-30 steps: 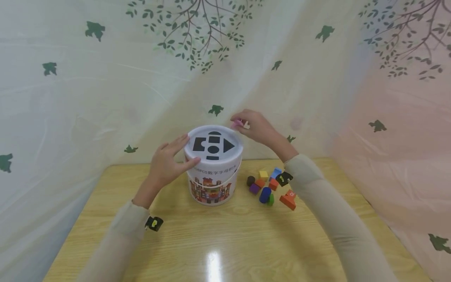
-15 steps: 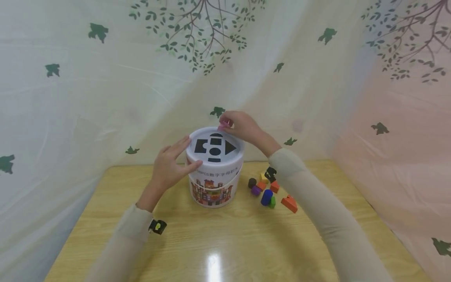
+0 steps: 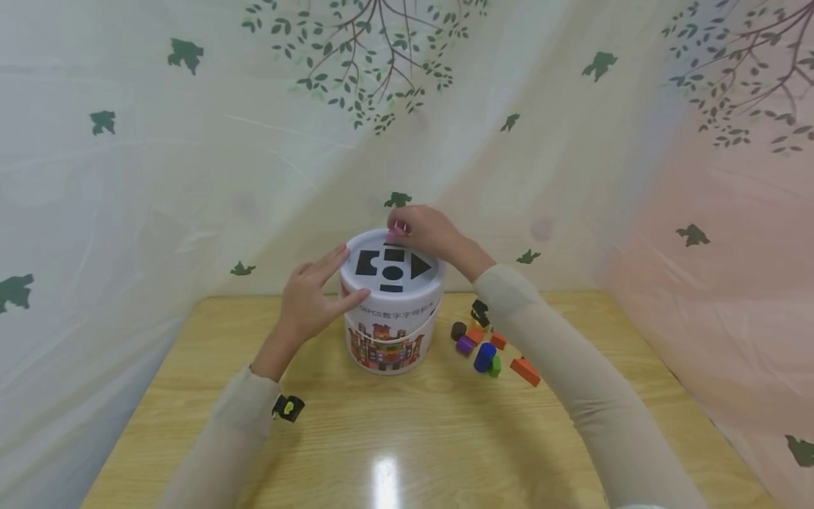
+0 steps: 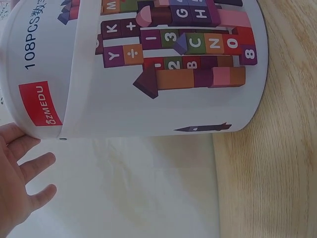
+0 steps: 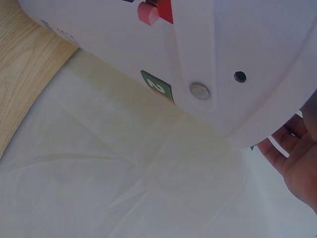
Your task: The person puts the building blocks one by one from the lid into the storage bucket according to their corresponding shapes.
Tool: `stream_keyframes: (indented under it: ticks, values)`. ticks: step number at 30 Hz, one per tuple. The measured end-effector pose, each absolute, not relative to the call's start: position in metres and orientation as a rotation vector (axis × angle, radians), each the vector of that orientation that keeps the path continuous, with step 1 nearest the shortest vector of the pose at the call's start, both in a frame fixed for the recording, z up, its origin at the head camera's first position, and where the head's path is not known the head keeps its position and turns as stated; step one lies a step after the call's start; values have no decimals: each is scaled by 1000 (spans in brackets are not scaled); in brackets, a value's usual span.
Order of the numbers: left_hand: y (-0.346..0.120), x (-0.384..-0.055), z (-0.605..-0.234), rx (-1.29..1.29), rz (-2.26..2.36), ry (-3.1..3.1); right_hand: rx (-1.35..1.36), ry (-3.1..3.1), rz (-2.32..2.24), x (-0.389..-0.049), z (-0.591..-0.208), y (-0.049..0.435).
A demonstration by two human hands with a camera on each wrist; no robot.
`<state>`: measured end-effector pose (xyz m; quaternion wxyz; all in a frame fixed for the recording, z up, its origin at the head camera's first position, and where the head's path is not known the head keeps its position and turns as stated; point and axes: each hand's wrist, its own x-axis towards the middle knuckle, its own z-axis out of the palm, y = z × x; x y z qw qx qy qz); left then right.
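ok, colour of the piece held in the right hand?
The piece is pink; it shows best in the head view.

A pink block (image 3: 396, 237) is over the upright white bucket (image 3: 391, 311).

A white bucket (image 4: 109, 111), printed with lettered blocks (image 4: 181, 47) and a red label (image 4: 40, 103), was seen standing on a wooden table (image 4: 267, 178); its rim (image 4: 9, 94) was touched by the left hand (image 4: 12, 186), fingers (image 4: 38, 166) spread.

Head view looks down from above; wrist views (close, tilted) share the bucket (image 4: 133, 72).
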<state>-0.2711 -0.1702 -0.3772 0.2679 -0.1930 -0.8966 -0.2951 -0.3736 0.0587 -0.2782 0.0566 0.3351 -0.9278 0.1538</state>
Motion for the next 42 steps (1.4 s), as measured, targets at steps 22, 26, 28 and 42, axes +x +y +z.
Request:
stream_keyframes:
  ticks: [22,26,28,42]
  values:
    - [-169,-271,-379,-514,-789,-2428,1042,-2817,326,-373,-285,59]
    - [-169,-271,-379,-517,-797,-2423,1027,-2828,318,-373,-285,60]
    - [-169,-271,-379,-517,-802,-2420,1023,-2829,314,-373,-285,60]
    - [-168,-270,-377,-508,-801,-2437,1006,-2824,333,-368,-278,73]
